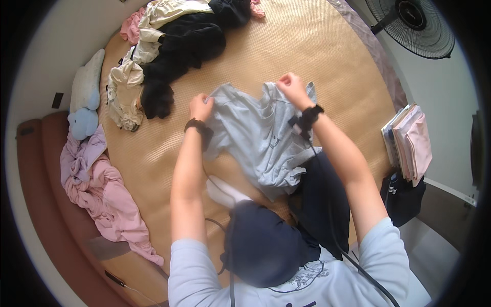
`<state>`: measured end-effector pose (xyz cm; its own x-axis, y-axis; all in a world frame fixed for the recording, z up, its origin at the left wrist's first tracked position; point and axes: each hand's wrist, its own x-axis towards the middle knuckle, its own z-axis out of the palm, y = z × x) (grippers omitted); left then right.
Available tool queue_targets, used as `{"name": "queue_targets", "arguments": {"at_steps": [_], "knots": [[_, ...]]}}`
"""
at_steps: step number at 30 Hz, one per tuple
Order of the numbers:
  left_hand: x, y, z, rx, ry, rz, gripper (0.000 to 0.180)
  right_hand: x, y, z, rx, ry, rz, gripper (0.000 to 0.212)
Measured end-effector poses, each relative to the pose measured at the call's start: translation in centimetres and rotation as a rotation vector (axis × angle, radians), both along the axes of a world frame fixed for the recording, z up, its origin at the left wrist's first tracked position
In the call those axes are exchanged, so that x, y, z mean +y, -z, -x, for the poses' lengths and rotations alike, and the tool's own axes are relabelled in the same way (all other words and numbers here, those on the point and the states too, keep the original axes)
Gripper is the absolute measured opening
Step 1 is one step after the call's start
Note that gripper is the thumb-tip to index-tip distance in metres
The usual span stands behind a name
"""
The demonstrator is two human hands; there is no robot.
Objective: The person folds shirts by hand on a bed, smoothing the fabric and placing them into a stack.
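Note:
A light grey T-shirt [255, 135] lies rumpled on the woven mat in front of my crossed legs, its lower end touching my dark trouser leg [327, 194]. My left hand [202, 106] is closed on the shirt's upper left corner. At the upper right part of the same shirt, my right hand [292, 89] has its fingers pinched on the cloth. Between the two hands the fabric sags in folds. Each wrist wears a black strap, the right one with a small device and a cable.
A tan woven mat [327, 56] covers the bed. Black clothing [186, 41] and cream clothing [125, 84] are heaped at the far left. Pink cloth [110, 189] lies along the brown headboard [41, 179]. Folded clothes [409, 140] are stacked at right, below a black fan [411, 23].

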<state>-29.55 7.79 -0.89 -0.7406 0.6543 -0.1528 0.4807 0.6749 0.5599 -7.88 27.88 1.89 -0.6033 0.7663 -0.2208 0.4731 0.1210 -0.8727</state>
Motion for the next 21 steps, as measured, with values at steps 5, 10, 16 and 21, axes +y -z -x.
{"name": "queue_targets", "arguments": {"at_steps": [5, 10, 16, 21], "knots": [[-0.2, -2.9, 1.0, -0.225, 0.034, -0.18, 0.03, 1.5, 2.9, -0.2, -0.257, -0.172, -0.461, 0.022], [-1.2, -9.0, 2.2, -0.48, 0.106, -0.266, 0.023, 1.5, 1.9, -1.0, -0.274, -0.309, -0.348, 0.022], [-1.1, -20.0, 5.1, -0.318, 0.09, -0.424, 0.032, 7.2, -11.4, -2.4, 0.142, -0.215, -0.153, 0.026], [-1.6, -28.0, 8.8, -0.142, 0.223, -0.514, 0.022, 7.1, -24.1, -4.7, 0.239, -0.26, -0.385, 0.026]]}}
